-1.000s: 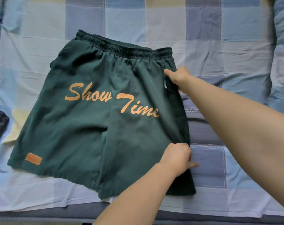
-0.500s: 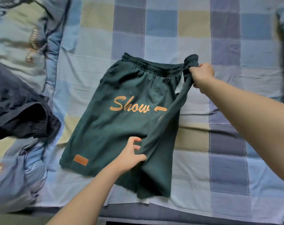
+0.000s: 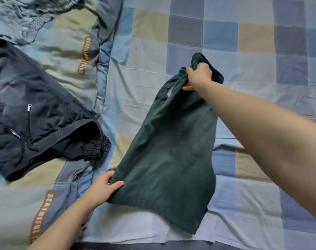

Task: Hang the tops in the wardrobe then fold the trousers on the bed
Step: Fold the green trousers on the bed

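A checked bedsheet (image 3: 225, 33) in blue, grey and tan squares covers the bed, creased in places. Along its left side lies a rumpled quilt (image 3: 67, 56) in the same colours, with orange oval labels bearing pale lettering, blurred towards the top left corner.

Just one view here, a wide-angle cam on the person's head, looking forward and steeply down onto the blue, grey and tan checked cotton bedsheet (image 3: 189, 29). It sits close, so both bare forearms run in from the bottom edge and the right edge. The right hand (image 3: 198, 76) is mid-frame, the left hand (image 3: 103, 188) low and left of centre, and straight lines bow toward the frame edges beyond the fingers.
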A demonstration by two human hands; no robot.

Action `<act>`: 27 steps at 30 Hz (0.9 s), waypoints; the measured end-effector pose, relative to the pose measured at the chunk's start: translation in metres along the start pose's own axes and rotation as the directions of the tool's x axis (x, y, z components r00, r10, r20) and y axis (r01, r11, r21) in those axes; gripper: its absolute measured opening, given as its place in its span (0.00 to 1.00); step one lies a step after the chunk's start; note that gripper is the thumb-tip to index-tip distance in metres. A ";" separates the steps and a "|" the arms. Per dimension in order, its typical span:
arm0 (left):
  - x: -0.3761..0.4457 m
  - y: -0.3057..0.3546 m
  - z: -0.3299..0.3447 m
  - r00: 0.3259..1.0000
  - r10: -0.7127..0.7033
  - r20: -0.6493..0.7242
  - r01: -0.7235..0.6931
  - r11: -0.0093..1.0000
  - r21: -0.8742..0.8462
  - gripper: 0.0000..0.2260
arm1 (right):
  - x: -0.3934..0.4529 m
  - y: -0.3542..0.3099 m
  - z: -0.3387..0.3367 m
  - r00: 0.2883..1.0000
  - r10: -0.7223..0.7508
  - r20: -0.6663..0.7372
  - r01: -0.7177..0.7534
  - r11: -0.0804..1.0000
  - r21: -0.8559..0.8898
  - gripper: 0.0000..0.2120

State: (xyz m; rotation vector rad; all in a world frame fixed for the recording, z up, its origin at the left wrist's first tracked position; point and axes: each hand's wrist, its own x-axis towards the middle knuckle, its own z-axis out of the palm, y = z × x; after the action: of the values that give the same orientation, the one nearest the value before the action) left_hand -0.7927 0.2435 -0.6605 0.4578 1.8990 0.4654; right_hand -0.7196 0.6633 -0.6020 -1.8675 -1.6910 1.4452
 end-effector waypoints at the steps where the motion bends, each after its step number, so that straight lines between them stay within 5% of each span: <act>1: 0.005 -0.008 -0.004 0.999 -0.017 -0.050 0.020 0.998 0.065 0.06 | 0.003 0.000 0.008 1.000 -0.006 0.005 0.006 0.999 -0.051 0.08; 5: 0.020 -0.024 -0.004 0.989 -0.056 -0.135 0.083 0.976 0.200 0.11 | 0.015 0.004 0.033 0.999 -0.012 -0.030 0.008 0.992 -0.125 0.07; 9: 0.028 -0.022 0.004 0.988 -0.059 -0.145 0.088 0.974 0.210 0.03 | 0.020 0.011 0.045 0.952 -0.075 0.295 0.110 0.988 -0.105 0.25; 11: 0.028 -0.018 0.007 0.986 -0.072 -0.153 0.106 0.968 0.229 0.06 | 0.018 0.020 0.040 0.947 -0.090 0.310 0.116 0.991 -0.069 0.20; 15: 0.029 -0.010 0.011 0.981 0.045 -0.187 0.002 0.969 0.247 0.06 | 0.006 0.073 -0.002 0.982 -0.091 -0.163 0.063 0.983 -0.172 0.12; 19: 0.033 0.000 0.016 0.978 -0.016 -0.208 0.017 1.000 0.003 0.15 | -0.056 0.182 -0.046 0.890 0.233 -0.392 -0.268 0.963 -0.038 0.10; 21: 0.037 0.003 0.018 0.981 -0.066 -0.181 0.048 0.994 -0.099 0.18 | -0.103 0.228 -0.050 0.882 0.333 -0.334 -0.360 0.933 -0.021 0.09; 25: 0.041 0.002 0.016 0.983 -0.134 -0.126 0.105 0.970 -0.217 0.15 | -0.175 0.267 -0.037 0.882 0.471 0.021 -0.472 0.881 0.029 0.18; 27: 0.041 0.002 0.015 0.988 -0.110 -0.108 0.085 0.974 -0.210 0.08 | -0.190 0.269 -0.029 0.871 0.467 0.154 -0.486 0.864 0.131 0.15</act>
State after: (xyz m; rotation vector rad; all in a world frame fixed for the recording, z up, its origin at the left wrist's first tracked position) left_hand -0.7925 0.2682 -0.6967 0.2032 1.9529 0.6274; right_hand -0.5001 0.4314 -0.6885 -2.2445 -1.1392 1.8433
